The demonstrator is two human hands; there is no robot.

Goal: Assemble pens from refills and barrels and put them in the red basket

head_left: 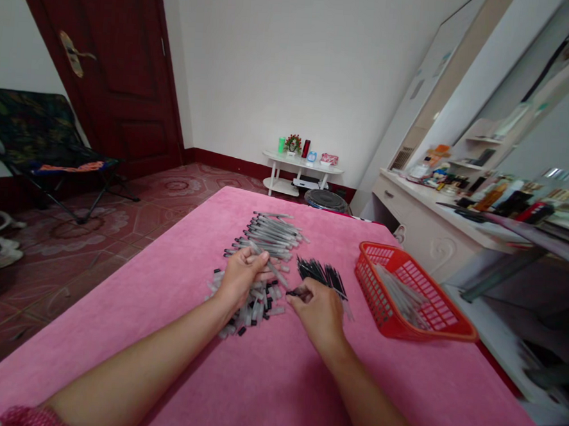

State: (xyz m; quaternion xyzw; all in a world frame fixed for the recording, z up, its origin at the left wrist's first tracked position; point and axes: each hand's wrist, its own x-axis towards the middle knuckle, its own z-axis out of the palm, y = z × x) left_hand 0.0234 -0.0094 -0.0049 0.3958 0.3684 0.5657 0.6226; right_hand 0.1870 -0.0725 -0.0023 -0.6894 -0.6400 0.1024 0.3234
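Observation:
My left hand (pixel 239 276) is closed around a clear pen barrel (pixel 272 270) above a heap of pen caps (pixel 258 301) on the pink cloth (pixel 173 296). Just behind it lies a pile of clear pen barrels (pixel 271 233). My right hand (pixel 317 311) pinches a thin black refill (pixel 295 293) at the near end of a bundle of black refills (pixel 322 273). The two hands are a short gap apart.
A red plastic basket (pixel 444 329) with several pens in it (pixel 402 297) stands to the right on the cloth. Beyond are a white dresser (pixel 423 225) with bottles, a small white side table (pixel 300 169), a folding chair (pixel 38 140) and a dark red door (pixel 120 61).

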